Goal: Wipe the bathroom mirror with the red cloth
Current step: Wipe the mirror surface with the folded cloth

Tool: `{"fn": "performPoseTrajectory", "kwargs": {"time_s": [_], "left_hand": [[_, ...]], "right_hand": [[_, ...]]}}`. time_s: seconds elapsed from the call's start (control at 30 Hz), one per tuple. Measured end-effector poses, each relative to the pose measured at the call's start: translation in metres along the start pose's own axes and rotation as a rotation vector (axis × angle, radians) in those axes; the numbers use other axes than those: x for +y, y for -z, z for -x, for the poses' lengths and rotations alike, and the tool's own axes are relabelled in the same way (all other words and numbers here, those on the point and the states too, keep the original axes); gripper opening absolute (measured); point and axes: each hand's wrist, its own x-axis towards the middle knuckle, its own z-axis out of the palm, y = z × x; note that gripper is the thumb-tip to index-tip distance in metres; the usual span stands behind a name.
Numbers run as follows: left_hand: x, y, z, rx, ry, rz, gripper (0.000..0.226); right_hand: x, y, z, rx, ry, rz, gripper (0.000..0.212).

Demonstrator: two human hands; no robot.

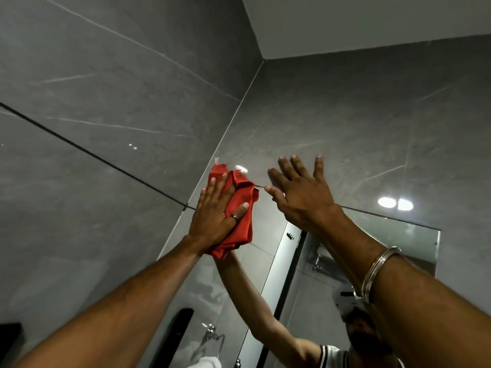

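The mirror [385, 232] is fixed to the grey wall ahead, its top edge running from the corner down to the right. A crumpled red cloth [240, 208] lies flat against the mirror's top left corner. My left hand [215, 216] presses on the cloth with spread fingers and a ring on one finger. My right hand [300, 192] is flat and open, fingers spread, resting on the wall just above the mirror's top edge. A metal bangle sits on my right wrist.
Grey marble-look tiled walls meet in a corner [239, 107] above the cloth. The white ceiling [372, 22] is at top right. The mirror reflects a person, a door frame, a wall hook and a tap. A dark fitting [9, 335] shows at the lower left edge.
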Motion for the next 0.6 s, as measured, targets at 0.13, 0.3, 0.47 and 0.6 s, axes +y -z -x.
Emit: {"fn": "performPoseTrajectory", "kwargs": {"time_s": [0.13,0.3,0.47,0.6], "left_hand": [[-0.001,0.0,0.015,0.005,0.046,0.009,0.088],[-0.013,-0.004,0.068,-0.009,0.035,-0.098,0.086],[-0.029,-0.007,0.129,-0.042,0.046,-0.109,0.083],[-0.04,-0.009,0.185,-0.092,0.134,-0.088,0.092]], "right_hand": [[-0.017,-0.008,0.021,0.052,-0.004,0.003,0.074],[-0.049,-0.031,0.065,0.104,0.086,0.054,0.074],[-0.081,-0.047,0.106,0.139,0.154,0.027,0.072],[-0.11,-0.051,0.144,0.11,0.15,-0.014,0.072]]}}
